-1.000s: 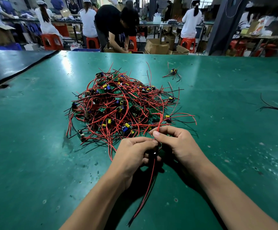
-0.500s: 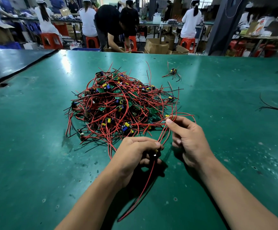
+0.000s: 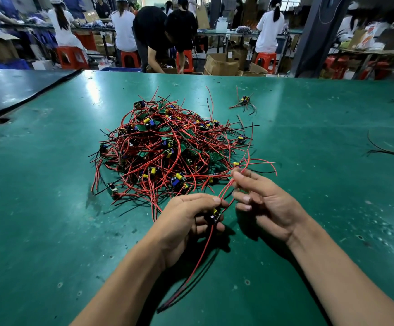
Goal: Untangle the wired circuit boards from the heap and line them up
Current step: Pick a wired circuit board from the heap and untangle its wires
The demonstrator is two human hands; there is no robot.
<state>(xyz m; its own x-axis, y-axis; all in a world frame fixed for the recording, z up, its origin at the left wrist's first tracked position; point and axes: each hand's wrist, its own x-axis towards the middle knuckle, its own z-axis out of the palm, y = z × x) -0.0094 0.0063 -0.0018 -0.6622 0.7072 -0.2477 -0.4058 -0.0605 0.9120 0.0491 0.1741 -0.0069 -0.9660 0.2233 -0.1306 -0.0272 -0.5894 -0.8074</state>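
Note:
A heap of small green circuit boards [image 3: 174, 149] with red and black wires lies in the middle of the green table [image 3: 50, 208]. Just in front of the heap, my left hand [image 3: 186, 222] grips one small board [image 3: 214, 214]; its red and black wires trail down toward me. My right hand [image 3: 261, 203] is beside it on the right and pinches red wires [image 3: 228, 187] that run from the held board up to the heap's near right edge. One separate wired board [image 3: 244, 101] lies alone at the far right of the heap.
Loose black wires [image 3: 388, 151] lie near the right edge of the table. A dark table [image 3: 15, 90] adjoins at the far left. Behind the far edge are people, red stools [image 3: 72, 57] and cardboard boxes [image 3: 221, 64].
My right hand has left my left hand and moved up and right along the red wires, drawing them away from the held board. The left hand stays with the board.

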